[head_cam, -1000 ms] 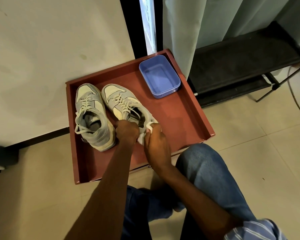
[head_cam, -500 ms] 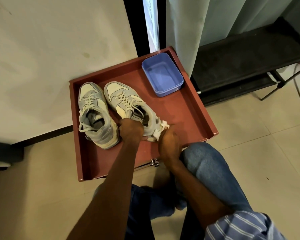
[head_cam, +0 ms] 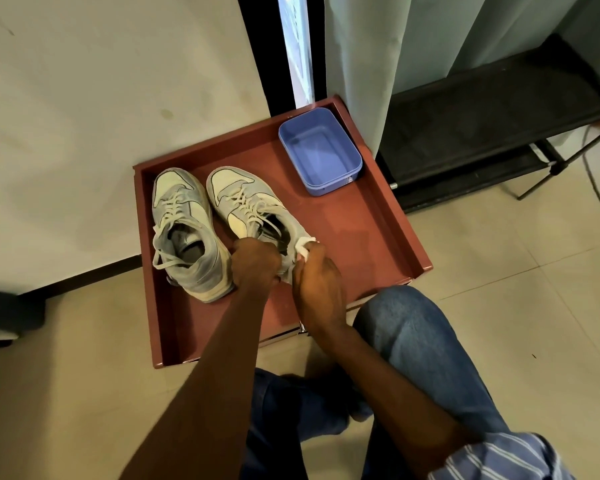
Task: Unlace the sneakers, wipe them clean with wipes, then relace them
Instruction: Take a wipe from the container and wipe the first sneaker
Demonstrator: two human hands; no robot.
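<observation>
Right, down on the pale tiled floor (head_cam: 499, 271) sits a shallow reddish-brown rectangular tray with a raised rim (head_cam: 371, 237), pushed up against a cream wall (head_cam: 101, 98), and everything that matters is inside it. Off to the right stands a low black shelf rack (head_cam: 482, 119), with a pale green curtain (head_cam: 395, 46) hanging down to the tray's far right corner. The person's bent leg in blue jeans (head_cam: 426, 348) comes in at the tray's near right edge.

Inside the tray, two grey-blue and cream lace-up sneakers lie side by side, toes pointing away. The left sneaker (head_cam: 182, 233) rests flat and alone, its cream laces (head_cam: 172, 209) threaded through the eyelets, loose ends trailing over its side. The right sneaker (head_cam: 246, 209) lies just beside it, laces in place too, and both hands are at its heel end. In the tray's far right corner, well apart from the shoes, sits an open blue rectangular plastic container (head_cam: 319, 150).

Now the hands: the left hand (head_cam: 255, 265) is clenched around the back of the right sneaker, fingers curled over the collar, gripping it. The right hand (head_cam: 317, 282) pinches a small crumpled white wipe (head_cam: 303, 245) and presses it against the outer side of that same sneaker's heel.
</observation>
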